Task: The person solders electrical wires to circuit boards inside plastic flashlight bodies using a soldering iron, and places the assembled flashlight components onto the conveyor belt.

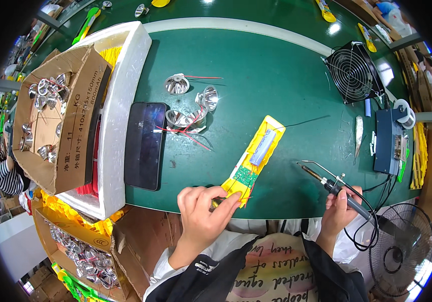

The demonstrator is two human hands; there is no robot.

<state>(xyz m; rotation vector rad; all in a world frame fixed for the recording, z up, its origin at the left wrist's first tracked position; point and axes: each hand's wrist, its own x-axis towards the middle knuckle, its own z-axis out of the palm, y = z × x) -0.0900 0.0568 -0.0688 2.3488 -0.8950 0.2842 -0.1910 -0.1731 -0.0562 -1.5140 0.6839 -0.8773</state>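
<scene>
Closed around the near end of a yellow flashlight housing (268, 122) is my left hand (203, 211). The housing lies tilted on the green table, its far end up and to the right. Inside it sit a blue cylindrical battery (262, 147) and a green circuit board (245, 176); a thin dark wire sticks out at the far end. In my right hand (342, 209) is a soldering iron (333, 187) with a thin solder feed tube along it. Its tip points left, apart from the housing. Several silver reflector cups (176, 85) with red wires rest beyond my left hand.
A black phone (145, 146) lies beside a white foam box (143, 55) bearing a carton (82, 116) of reflectors. At right stand a small black fan (354, 73), a soldering station (389, 141) and a solder spool (404, 113). A larger fan (402, 246) is near my right arm.
</scene>
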